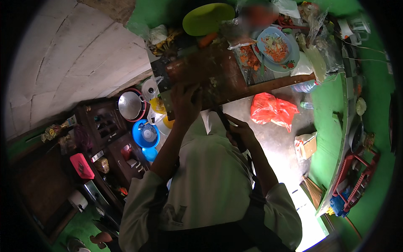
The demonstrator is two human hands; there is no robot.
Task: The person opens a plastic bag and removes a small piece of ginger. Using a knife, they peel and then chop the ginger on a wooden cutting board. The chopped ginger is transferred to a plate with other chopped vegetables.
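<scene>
My right hand (241, 133) is closed round the dark handle of a knife (224, 119), whose blade points up towards a brown cutting board (233, 71). My left hand (186, 102) rests over the board's near left part, fingers bent. What lies under those fingers is too dark to tell. Small pale green bits (214, 82) lie on the board near the blade. Right of the board are chopped orange pieces (250, 58) and a bowl of shredded vegetables (275, 47) standing on a floral plate (291, 64).
A green oval basin (208, 19) stands behind the board, with an orange carrot-like piece (207, 40) before it. Plastic bags (318, 60) crowd the counter's right end. On the floor are a red plastic bag (272, 110) at the right and a blue basin (146, 134) at the left.
</scene>
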